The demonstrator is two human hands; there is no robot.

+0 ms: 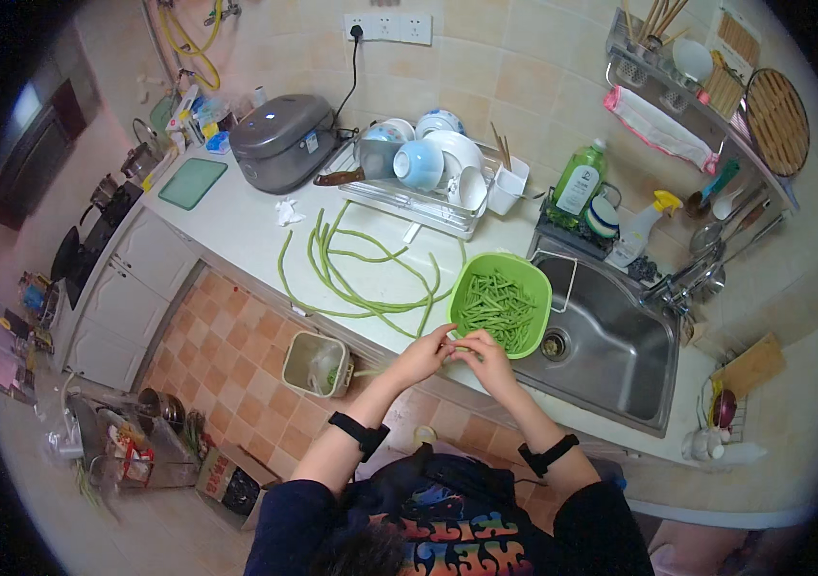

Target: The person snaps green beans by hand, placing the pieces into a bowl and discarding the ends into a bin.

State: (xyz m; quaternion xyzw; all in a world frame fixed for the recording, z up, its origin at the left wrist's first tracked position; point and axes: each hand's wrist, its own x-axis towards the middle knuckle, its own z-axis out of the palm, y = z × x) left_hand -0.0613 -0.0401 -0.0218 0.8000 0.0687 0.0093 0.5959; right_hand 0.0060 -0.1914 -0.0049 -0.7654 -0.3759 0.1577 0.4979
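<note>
My left hand (423, 358) and my right hand (489, 365) meet at the near rim of a green plastic basin (457, 288). Both sets of fingertips pinch a green long bean (460, 348), mostly hidden by the fingers. A thin green length, seemingly its tail, shows past my left wrist above the bin. Inside the basin lies a heap of short bean pieces (499, 306). Several whole long beans (333, 277) lie in loose curves on the white countertop (243, 227), left of the basin.
Right of the basin is a steel sink (614, 349) with a faucet (668, 288). A dish rack (409, 205) with bowls and a cleaver (373, 162) stands behind the beans, beside a rice cooker (283, 144). A waste bin (317, 363) sits on the floor below the counter edge.
</note>
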